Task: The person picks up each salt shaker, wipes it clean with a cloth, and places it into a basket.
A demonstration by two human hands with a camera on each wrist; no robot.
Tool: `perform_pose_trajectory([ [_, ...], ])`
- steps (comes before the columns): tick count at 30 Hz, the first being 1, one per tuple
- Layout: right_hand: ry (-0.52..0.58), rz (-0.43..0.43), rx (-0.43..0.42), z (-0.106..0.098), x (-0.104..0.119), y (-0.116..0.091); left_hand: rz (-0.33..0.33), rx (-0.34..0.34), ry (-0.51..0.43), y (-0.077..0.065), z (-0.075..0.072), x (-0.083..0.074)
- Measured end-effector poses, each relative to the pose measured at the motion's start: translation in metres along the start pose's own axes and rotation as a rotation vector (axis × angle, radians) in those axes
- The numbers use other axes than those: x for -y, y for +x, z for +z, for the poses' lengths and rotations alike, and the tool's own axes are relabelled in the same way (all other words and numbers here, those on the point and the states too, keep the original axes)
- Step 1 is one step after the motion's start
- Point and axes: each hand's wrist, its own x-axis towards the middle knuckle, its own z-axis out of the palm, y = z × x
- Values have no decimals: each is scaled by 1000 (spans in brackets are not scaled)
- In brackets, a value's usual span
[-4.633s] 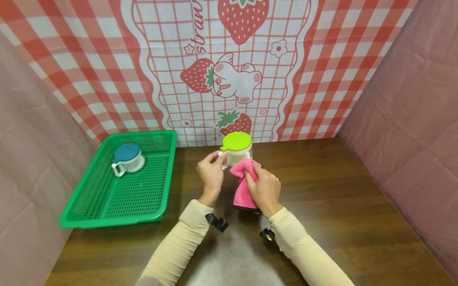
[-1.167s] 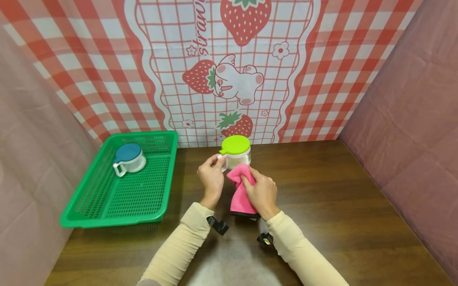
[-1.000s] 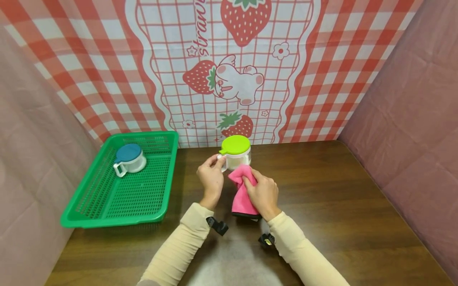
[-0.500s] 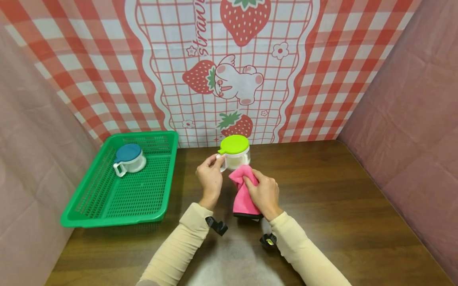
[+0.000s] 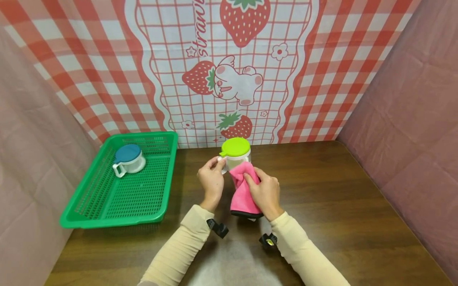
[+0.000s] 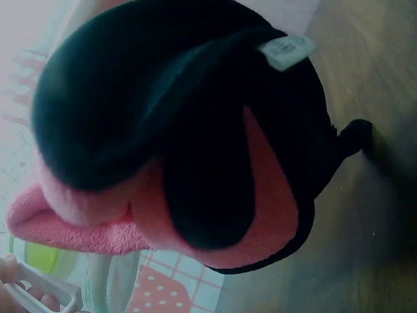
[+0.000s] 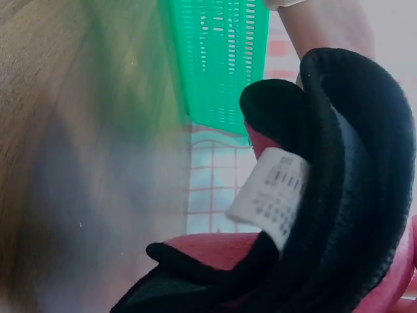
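Observation:
A clear lidded jar (image 5: 234, 162) with a lime-green lid (image 5: 235, 147) is at the back middle of the table. My left hand (image 5: 212, 179) pinches its white handle (image 6: 49, 288) between thumb and fingers. A bunched pink cloth (image 5: 245, 196) with a black border is gripped in my right hand (image 5: 265, 192). Its upper end overlaps the jar's lower front in the head view and hides part of the body. In both wrist views the cloth's dark underside fills much of the picture, and a white label (image 7: 270, 192) sticks out from it.
At the left stands a green perforated basket (image 5: 166, 198). Inside it is a similar jar (image 5: 133, 165) with a blue lid (image 5: 128, 153). A red-and-white checked strawberry cloth (image 5: 236, 79) hangs behind the wooden table (image 5: 332, 206), with pinkish curtains (image 5: 404, 131) at the sides.
Over the last half second the jar has shifted slightly toward me, and the pink cloth now covers more of its front. Both hands have kept their holds throughout.

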Motion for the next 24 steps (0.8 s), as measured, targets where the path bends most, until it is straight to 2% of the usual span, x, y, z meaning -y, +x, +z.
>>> perform_pose_trajectory([
  [13, 28, 31, -15, 1, 0, 1, 131, 29, 4, -7, 2, 5],
  [24, 81, 69, -17, -2, -3, 5, 162, 38, 15, -8, 0, 8],
])
